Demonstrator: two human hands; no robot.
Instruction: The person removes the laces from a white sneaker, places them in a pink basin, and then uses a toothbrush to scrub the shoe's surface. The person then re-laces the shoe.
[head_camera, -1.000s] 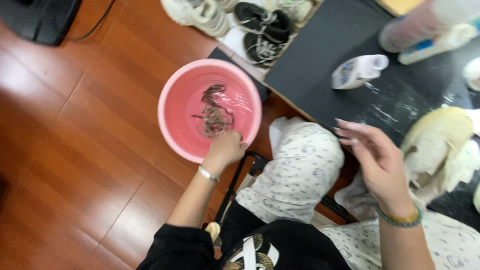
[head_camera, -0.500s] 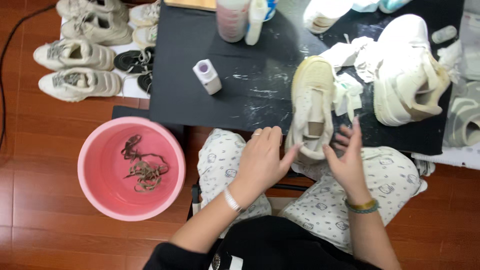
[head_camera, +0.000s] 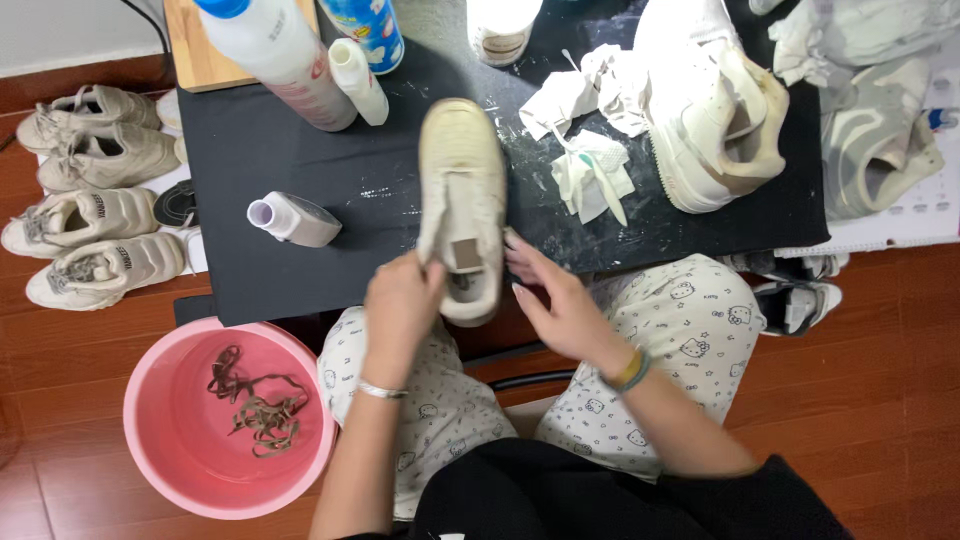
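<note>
A cream, laceless sneaker (head_camera: 462, 195) lies lengthwise at the near edge of the black worktop (head_camera: 300, 160), toe pointing away, tongue open, its heel end overhanging that edge, soiled and yellowed.

Beyond the fingers (head_camera: 425, 262), up the black counter (head_camera: 250, 150): a white blue-capped bottle (head_camera: 275, 60), a blue printed can (head_camera: 367, 30), a white jar (head_camera: 500, 30); left, a small toppled bottle (head_camera: 293, 220).
</note>
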